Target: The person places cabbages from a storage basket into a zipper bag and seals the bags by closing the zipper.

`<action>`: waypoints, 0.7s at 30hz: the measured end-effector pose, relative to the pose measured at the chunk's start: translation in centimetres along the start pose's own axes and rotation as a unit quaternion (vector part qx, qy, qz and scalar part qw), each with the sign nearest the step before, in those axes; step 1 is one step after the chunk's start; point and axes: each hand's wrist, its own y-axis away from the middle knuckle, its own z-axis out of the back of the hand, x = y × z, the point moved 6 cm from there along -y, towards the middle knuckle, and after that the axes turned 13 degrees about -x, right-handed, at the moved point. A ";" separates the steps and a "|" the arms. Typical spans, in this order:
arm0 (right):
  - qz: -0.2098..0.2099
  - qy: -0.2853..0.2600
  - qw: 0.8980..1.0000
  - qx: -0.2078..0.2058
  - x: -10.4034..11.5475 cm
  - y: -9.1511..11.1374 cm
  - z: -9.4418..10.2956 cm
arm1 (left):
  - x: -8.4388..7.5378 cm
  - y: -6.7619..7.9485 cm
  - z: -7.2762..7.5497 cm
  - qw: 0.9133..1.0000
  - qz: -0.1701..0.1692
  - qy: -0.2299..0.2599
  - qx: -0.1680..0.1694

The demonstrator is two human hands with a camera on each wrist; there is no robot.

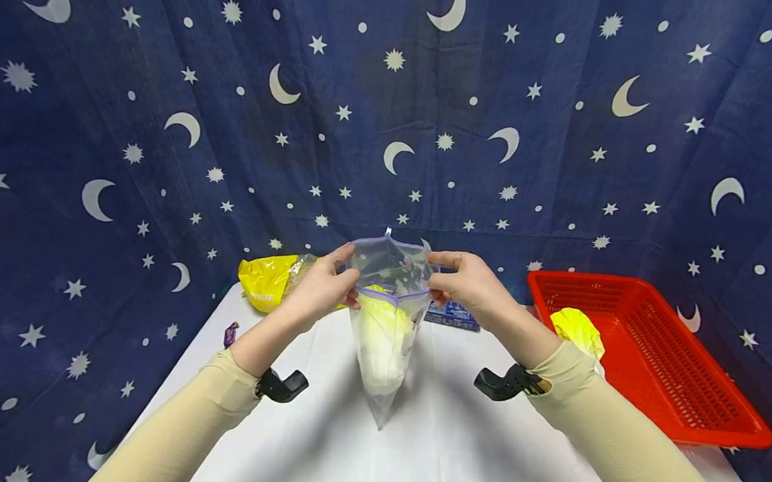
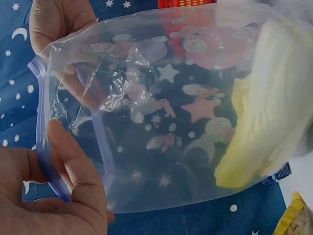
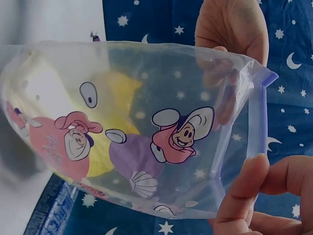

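A clear zip bag (image 1: pixel 386 332) with a purple zip edge and printed cartoon figures hangs between both hands, its mouth spread apart. Inside, toward the bottom, lies a napa cabbage (image 2: pixel 274 98) with white ribs and yellow leaf tips. The left hand (image 1: pixel 328 282) pinches the left side of the zip edge between thumb and fingers. On the opposite side, the right hand (image 1: pixel 467 281) grips the same edge. Through the film in the right wrist view, the cabbage (image 3: pixel 110 122) shows pale yellow behind the printed figures.
A red plastic basket (image 1: pixel 693 409) stands at the right, with a yellow-leaved piece (image 1: pixel 579 330) by its near wall. Behind the left hand lies a yellow food bag (image 1: pixel 266 278). A blue box (image 1: pixel 453 316) is behind the right hand, and a small purple wrapper (image 1: pixel 231 334) lies at the left edge.
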 end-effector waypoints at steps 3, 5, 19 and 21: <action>-0.004 0.004 1.000 0.004 -0.4 0.0 -0.3 | 0.0 0.0 0.2 1.000 -0.003 -0.002 -0.003; -0.008 0.008 1.000 0.009 -0.9 0.0 -0.7 | 0.1 0.0 0.3 1.000 -0.008 -0.004 -0.005; -0.048 -0.009 0.998 0.041 -5.4 0.1 -4.5 | 0.8 -0.1 0.8 0.991 -0.054 -0.123 -0.001; -0.048 -0.004 0.998 0.044 -6.1 0.2 -4.8 | 1.2 -0.1 0.6 0.989 -0.055 -0.134 0.009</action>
